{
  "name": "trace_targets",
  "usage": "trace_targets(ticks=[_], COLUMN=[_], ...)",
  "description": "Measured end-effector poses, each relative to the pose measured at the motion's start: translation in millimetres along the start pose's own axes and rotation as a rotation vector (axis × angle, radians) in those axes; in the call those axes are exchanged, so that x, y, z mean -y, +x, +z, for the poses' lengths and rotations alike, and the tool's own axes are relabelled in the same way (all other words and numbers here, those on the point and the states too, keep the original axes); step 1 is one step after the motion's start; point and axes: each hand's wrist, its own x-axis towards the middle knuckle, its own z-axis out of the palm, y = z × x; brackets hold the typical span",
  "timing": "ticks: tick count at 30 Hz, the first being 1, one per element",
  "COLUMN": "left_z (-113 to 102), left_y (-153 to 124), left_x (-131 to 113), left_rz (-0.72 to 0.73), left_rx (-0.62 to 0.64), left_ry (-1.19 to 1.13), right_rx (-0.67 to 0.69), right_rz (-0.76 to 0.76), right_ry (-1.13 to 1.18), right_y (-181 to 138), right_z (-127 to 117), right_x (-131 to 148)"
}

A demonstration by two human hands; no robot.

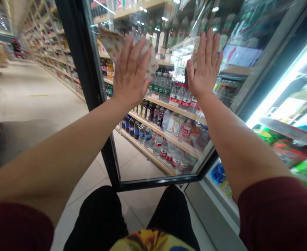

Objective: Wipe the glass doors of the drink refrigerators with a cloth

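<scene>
Left hand (131, 75) and Right Hand (205, 66) Up at a Glass Door (158, 182)

The left hand lay flat over a pale, spotted cloth (110, 42), with its fingers stretched out and not curled around it. The cloth was between that hand and the glass, high up near the left side of the door. Some of it stuck out to the left, and a crumpled bit showed past the fingers on the right. The right hand was flat too, with its fingers pointing up and its thumb out to the side. It had nothing in its grip and seemed to rest on the bare glass.

The door had a thick black frame. Through it you could see shelves (166, 106) with rows of bottles (169, 153), some with red labels and some with blue. On the right, a bright light strip (284, 76) shone inside a fridge (208, 212). Dark red sleeves (276, 212) covered the upper arms. Two knees in black trousers (98, 216) showed below the door. Far off to the left, tall store racks (51, 38) stood along a pale floor (61, 92).
</scene>
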Motion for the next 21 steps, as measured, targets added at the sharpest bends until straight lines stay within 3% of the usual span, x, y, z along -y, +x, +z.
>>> trace_targets(ticks=[4,8,10,13,16,19,21], left_z=[17.6,27.2,24.2,16.2,13.2,12.6,9.2], left_y=[-9.1,8.7,24.4,35.3,21.7,6.9,9.4], left_x=[6.4,20.8,25.7,21.1,7.3,5.6,14.2], left_rz=[-0.128,0.064,0.110,0.031,0.011,0.193,0.311], left_rx=[-0.075,-0.042,-0.117,-0.268,-0.131,0.131,0.189], left_ry=[-0.037,0.042,0.187,0.301,0.164,0.053,0.067], right_rx=[-0.024,0.052,0.043,0.009,0.001,-0.024,-0.039], right_rz=[-0.051,-0.030,-0.007,0.016,-0.017,0.006,0.042], right_ry=[0.123,0.190,0.211,0.221,0.206,0.162,0.148], right_y=[-0.9,-0.3,1.0,2.7,3.4,5.2,6.9], right_z=[1.3,-4.3,-1.7,5.4,9.0,11.2,13.5], right_x=[-3.1,-1.9,-2.5,-4.9,-6.0,-6.4,-7.0])
